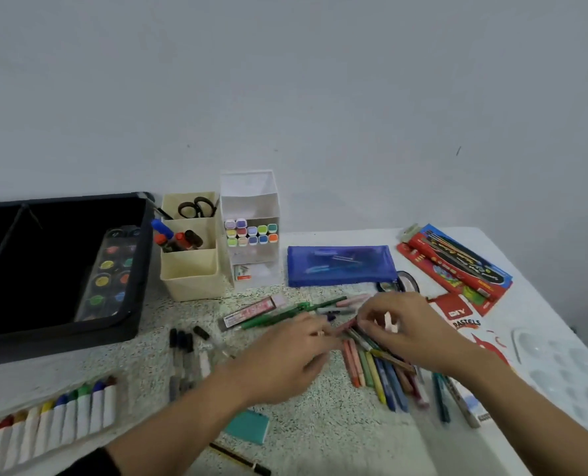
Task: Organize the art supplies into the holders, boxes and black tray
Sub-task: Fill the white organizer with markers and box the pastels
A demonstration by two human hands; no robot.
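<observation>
Setting: speckled table [303,417] set against a plain grey wall.
Right hand [409,334]: over the far end of the crayon pile, fingertips curled and pinching a pink crayon [345,326].
Left hand [285,359]: just beside the right, fingers bent down onto the same spot; motion blur hides whether it holds anything.
Loose crayons [378,372]: fanned on the table under and in front of both hands, in orange, green, yellow, blue and red.
Green pens [285,312]: lying slantwise just beyond the left hand.
Slim black-and-pink box [251,312]: touching the green pens on their left.
Black markers [181,355]: small group lying left of the left forearm.
Teal pad [248,426]: flat on the table between the forearms.
Paint tubes [45,427]: white row with coloured caps, near left corner.
Pastels box [457,314]: red and white, partly under the right wrist.
Tape roll [402,281]: upright, beyond the right hand.
Blue pouch [340,266]: flat, behind the pens.
Beige holder [193,283]: far left of centre, scissors [198,207] in its back compartment and markers in the middle one.
White holder [251,187]: beside the beige one, a shelf of pastel-capped markers.
Black tray [141,269]: far left, a watercolour palette [108,273] inside.
Red packs [457,266]: stacked at the far right.
White mixing palette [560,365]: right edge.
</observation>
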